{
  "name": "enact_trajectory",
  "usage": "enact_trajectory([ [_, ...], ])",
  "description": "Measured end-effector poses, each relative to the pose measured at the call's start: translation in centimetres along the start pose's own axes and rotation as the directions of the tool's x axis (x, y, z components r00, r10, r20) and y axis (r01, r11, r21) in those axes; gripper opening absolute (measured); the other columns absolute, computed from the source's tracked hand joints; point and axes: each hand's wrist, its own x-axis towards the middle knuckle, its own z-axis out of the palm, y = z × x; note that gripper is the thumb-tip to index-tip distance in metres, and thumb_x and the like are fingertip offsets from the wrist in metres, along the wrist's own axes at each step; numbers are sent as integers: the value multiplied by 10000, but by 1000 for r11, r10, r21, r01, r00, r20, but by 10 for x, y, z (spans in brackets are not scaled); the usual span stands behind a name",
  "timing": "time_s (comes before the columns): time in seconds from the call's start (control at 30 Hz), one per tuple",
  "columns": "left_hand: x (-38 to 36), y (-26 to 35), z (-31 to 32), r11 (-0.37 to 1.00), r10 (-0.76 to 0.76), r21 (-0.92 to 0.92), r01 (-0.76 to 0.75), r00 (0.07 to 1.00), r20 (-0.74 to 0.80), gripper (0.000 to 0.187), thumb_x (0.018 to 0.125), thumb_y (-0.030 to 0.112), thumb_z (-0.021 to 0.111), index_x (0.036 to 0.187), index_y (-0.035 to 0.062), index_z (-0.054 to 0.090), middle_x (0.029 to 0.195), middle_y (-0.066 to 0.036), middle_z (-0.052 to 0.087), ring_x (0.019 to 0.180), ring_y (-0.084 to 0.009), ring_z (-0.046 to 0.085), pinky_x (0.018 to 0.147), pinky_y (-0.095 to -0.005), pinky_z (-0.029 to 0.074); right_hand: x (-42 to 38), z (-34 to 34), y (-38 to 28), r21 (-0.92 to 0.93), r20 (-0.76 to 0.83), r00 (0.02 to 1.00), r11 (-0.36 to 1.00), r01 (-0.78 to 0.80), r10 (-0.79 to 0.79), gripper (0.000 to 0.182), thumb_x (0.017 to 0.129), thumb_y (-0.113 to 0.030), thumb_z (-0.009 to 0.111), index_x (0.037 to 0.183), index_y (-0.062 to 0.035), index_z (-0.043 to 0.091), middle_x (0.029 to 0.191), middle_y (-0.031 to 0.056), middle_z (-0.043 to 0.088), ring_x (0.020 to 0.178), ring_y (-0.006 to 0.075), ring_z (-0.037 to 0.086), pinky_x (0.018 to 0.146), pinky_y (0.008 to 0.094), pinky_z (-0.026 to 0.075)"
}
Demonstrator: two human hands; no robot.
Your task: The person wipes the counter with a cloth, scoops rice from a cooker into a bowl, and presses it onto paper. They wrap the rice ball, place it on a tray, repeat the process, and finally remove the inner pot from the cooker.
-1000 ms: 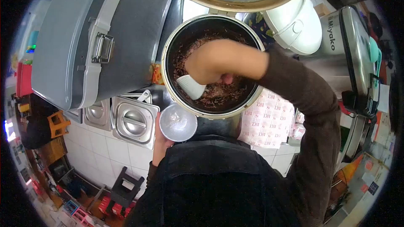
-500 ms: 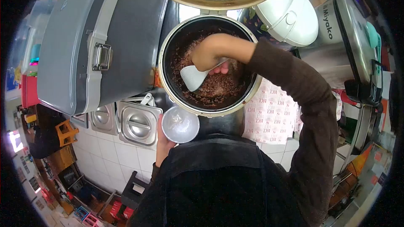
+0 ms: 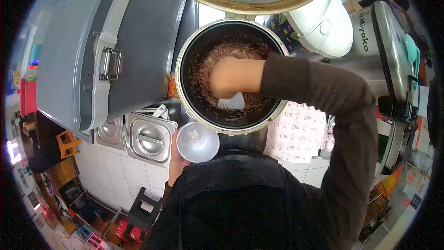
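Note:
My right hand is inside a round, dark-lined cooker pot, gripping a white rice paddle. Its fingers are mostly hidden behind the back of the hand, and the paddle's blade shows just below it. Reddish-brown rice covers the pot's bottom and clings to its wall. At the pot's lower left, my left hand holds a translucent round bowl with a little residue in it.
The cooker's raised lid stands behind the pot. A large grey box is at left, above lidded steel pans. Printed paper, a white lidded container and a steel Miyako appliance are at right.
My right hand has turned, and the paddle blade has swung from the left of the hand to below it. The left hand still holds the bowl. The view has shifted slightly.

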Motion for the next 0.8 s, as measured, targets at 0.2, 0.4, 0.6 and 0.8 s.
enact_trajectory([
  [0.2, 1, -3, 27, 977, 55, 210, 35, 911, -408, 640, 936, 524, 270, 1306, 30, 438, 1237, -166, 539, 1124, -312, 539, 951, -449, 441, -7, -4, 20, 479, 339, 941, 856, -195, 25, 219, 805, -205, 597, 915, -43, 697, 896, 86, 686, 804, 223, 645, 696, 404, 514],
  [0.4, 3, -5, 13, 995, 37, 100, -24, 991, -131, 640, 940, 521, 270, 1297, 20, 445, 1238, -167, 540, 1129, -309, 536, 962, -442, 432, -15, -12, 23, 385, 314, 948, 906, -179, 54, 253, 848, -229, 570, 929, -12, 673, 849, 91, 672, 747, 225, 641, 674, 405, 517],
  [0.6, 5, -6, 35, 963, 117, 269, -30, 942, -315, 605, 956, 473, 251, 1320, 19, 414, 1279, -171, 507, 1152, -306, 519, 979, -440, 418, 1, 15, 16, 78, 213, 976, 995, -69, 51, 350, 867, -310, 565, 959, 12, 667, 893, 143, 671, 800, 303, 643, 717, 441, 510],
  [0.8, 5, -9, 40, 959, 114, 284, -22, 943, -312, 550, 963, 407, 280, 1307, 1, 420, 1274, -166, 512, 1137, -295, 529, 965, -435, 428, -16, -24, 12, -73, 538, 816, 976, -205, 212, 305, 843, -258, 560, 999, -19, 669, 1010, 166, 652, 899, 356, 622, 766, 431, 503],
])
